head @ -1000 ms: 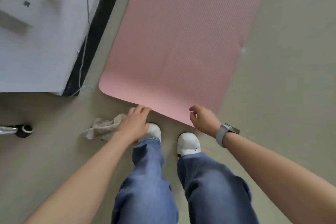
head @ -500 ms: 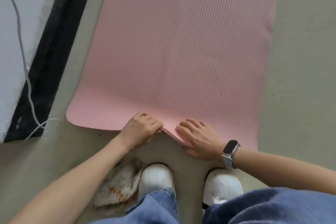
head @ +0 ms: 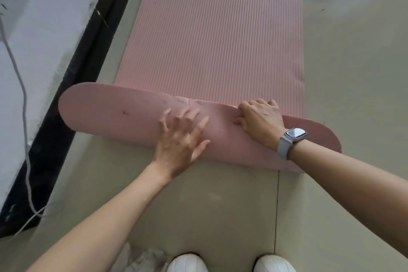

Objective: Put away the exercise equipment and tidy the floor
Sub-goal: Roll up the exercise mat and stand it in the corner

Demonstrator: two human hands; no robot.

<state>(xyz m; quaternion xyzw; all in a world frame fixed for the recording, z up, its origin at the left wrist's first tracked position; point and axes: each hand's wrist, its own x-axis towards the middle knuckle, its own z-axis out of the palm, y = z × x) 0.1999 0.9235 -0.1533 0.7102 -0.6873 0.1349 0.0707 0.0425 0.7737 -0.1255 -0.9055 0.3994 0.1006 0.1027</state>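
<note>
A pink ribbed exercise mat [head: 216, 35] lies on the floor, running away from me. Its near end is folded over towards the far side, so the smooth underside [head: 106, 110] faces up as a band across the view. My left hand [head: 181, 139] lies on that folded band with fingers spread and straight. My right hand [head: 260, 117], with a watch on the wrist, curls its fingers over the far edge of the fold and grips it.
A white wall with a black skirting [head: 72, 86] runs along the left, with a wall socket [head: 11, 4] and a white cable [head: 24, 117] trailing to the floor. A crumpled cloth [head: 143, 260] lies by my white shoes [head: 187, 264]. Pale floor [head: 353, 73] shows right of the mat.
Both hands have lifted the mat's near edge and folded it forward over the mat. The camera has come lower and closer; the cloth now lies behind my hands, by my feet.
</note>
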